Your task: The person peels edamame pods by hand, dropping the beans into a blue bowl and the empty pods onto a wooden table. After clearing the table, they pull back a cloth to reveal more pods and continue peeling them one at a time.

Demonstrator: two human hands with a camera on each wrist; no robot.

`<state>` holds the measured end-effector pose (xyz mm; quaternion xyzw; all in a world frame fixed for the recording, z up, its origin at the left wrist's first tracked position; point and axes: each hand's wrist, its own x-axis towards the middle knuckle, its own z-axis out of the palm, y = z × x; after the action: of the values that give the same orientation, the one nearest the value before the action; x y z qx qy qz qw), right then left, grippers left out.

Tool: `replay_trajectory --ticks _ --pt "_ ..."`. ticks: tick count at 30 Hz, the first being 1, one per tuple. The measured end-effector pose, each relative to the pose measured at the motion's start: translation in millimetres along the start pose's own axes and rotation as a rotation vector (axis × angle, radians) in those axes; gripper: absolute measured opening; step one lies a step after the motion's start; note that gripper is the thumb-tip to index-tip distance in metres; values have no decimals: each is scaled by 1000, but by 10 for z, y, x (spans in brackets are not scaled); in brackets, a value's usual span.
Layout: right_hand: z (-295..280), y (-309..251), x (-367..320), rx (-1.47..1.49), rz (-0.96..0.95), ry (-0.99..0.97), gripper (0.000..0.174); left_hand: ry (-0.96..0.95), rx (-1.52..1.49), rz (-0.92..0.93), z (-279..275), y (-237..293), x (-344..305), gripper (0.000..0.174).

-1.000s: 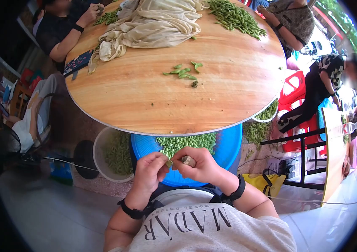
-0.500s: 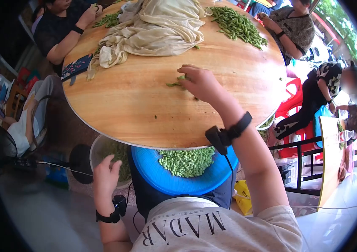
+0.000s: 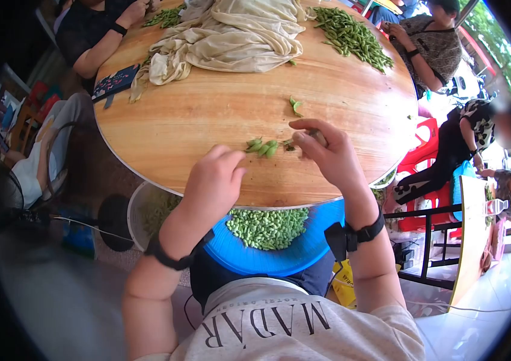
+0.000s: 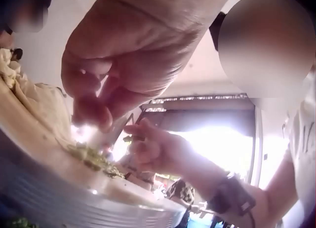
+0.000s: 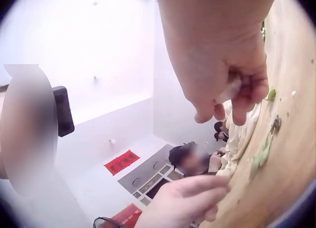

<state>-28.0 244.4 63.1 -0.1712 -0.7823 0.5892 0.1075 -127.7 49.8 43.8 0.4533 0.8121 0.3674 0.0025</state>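
Note:
A small cluster of green soybean pods (image 3: 261, 147) lies on the round wooden table (image 3: 207, 120) between my hands. Just left of it, my left hand (image 3: 212, 180) reaches over the table edge with fingers extended and nothing visible in them. On the other side, my right hand (image 3: 327, 150) hovers close over the table, curled fingers holding a small pale object (image 5: 229, 91), partly hidden, whose kind I cannot tell. A dark scrap (image 3: 289, 145) sits by the cluster, and a separate pod (image 3: 296, 106) lies farther back. Below the edge, a blue basin (image 3: 225, 249) on my lap holds shelled green beans (image 3: 267, 228).
A crumpled cream cloth (image 3: 237, 42) covers the far table, with a large pod heap (image 3: 354, 39) to its right and a dark patterned pouch (image 3: 115, 82) to its left. A pale tub (image 3: 138, 219) stands left of the basin. Other people sit around the table.
My hands worked together over the basin, then parted as the right reached onto the table pods. Now both are at the table; the pods have moved nearer its front edge.

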Motion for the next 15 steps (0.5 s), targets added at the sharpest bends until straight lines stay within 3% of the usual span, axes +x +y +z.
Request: replay_trajectory --ticks 3,6,12,15 --pt "2 81 -194 -74 -75 21 27 -74 79 -11 242 -40 256 14" --pt "-29 155 -381 9 -14 -12 28 -195 229 -96 353 -33 400 11" --pt "-104 275 -556 218 36 -40 25 0 151 -6 386 -218 358 11" --pt "-87 244 -571 361 90 -68 29 9 -299 -260 276 -92 275 10"
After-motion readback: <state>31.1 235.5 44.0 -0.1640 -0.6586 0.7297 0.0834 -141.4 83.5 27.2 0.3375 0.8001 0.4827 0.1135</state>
